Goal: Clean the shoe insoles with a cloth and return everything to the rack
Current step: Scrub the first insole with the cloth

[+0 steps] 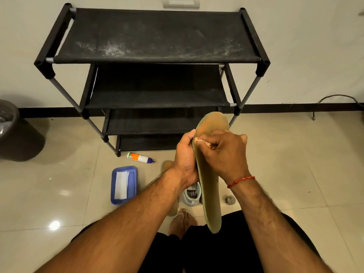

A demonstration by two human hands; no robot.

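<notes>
The right hand (pixel 224 152) is closed in a fist on a small cloth (pixel 201 141), pressing it against the insole (pixel 208 186) at centre frame. The left hand (pixel 185 154) grips the insole's left edge from behind, thumb over the rim, holding it upright with the toe end up and the heel near the lap.

To wipe well, I would brace the back of the insole with the left fingers directly behind the cloth so it does not bend away, stroke along its length, and shift the grip to reach the covered edge.

Below the hands a white shoe (pixel 192 196) stands on the floor, with a second insole (pixel 167 166) partly hidden by the left wrist. Left of these lie a blue tray (pixel 134 174) and a bottle (pixel 138 157). The rack (pixel 155 60) fills the upper frame, its shelves bare.
</notes>
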